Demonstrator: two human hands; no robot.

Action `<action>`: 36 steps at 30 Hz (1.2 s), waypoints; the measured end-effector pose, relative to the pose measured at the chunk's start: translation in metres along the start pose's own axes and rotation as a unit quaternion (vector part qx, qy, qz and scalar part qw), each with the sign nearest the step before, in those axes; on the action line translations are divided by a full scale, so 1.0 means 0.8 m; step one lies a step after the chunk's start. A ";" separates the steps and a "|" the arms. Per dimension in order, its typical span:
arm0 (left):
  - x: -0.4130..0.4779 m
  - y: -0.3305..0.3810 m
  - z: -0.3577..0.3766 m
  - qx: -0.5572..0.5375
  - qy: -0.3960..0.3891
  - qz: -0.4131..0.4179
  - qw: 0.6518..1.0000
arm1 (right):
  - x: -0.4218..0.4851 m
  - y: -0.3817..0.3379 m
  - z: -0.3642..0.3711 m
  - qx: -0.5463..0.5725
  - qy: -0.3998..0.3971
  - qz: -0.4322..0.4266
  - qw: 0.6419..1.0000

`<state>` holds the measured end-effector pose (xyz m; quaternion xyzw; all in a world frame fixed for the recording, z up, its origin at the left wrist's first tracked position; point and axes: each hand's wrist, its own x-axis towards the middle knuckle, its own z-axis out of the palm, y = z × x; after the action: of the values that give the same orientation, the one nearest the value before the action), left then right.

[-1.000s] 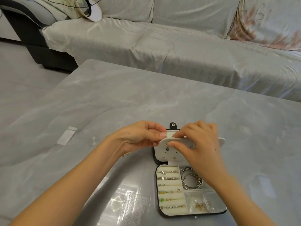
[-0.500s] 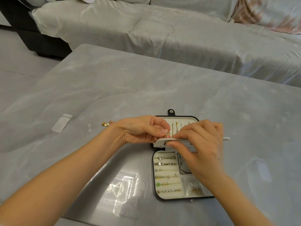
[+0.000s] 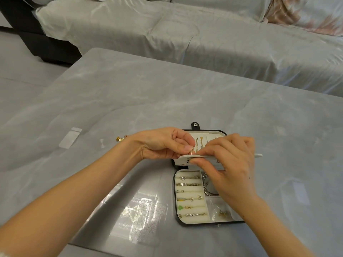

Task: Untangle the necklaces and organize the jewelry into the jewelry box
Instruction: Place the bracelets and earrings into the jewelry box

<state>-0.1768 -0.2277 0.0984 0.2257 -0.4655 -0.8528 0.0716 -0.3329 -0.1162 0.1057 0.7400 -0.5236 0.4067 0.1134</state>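
White flap [image 3: 182, 160] pinched by R hand [image 3: 230, 164]; L hand [image 3: 163, 143] pinches small gold piece [image 3: 191, 152] atop it, jewelry box [image 3: 175, 201] open below both.

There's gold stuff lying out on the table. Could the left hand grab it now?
Probably yes, once it lets go: the left hand pinches a small piece at the flap, but the gold stuff lies uncovered beside its wrist.

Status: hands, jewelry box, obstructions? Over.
Left hand pinches a small gold piece at the white flap. Right hand holds that flap over the open jewelry box. Loose gold jewelry on table behind left wrist.
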 end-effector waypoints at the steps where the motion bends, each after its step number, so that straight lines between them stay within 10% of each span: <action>1: 0.001 0.000 0.000 0.002 -0.006 0.001 1.000 | 0.000 0.000 0.000 0.000 0.000 0.000 1.000; 36: -0.019 0.045 0.024 0.346 0.000 -0.016 0.938 | -0.004 0.007 0.002 -0.017 -0.012 -0.033 0.999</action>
<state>-0.1753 -0.2280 0.1417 0.2441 -0.7283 -0.6399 -0.0247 -0.3375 -0.1175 0.1010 0.7599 -0.5070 0.3844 0.1332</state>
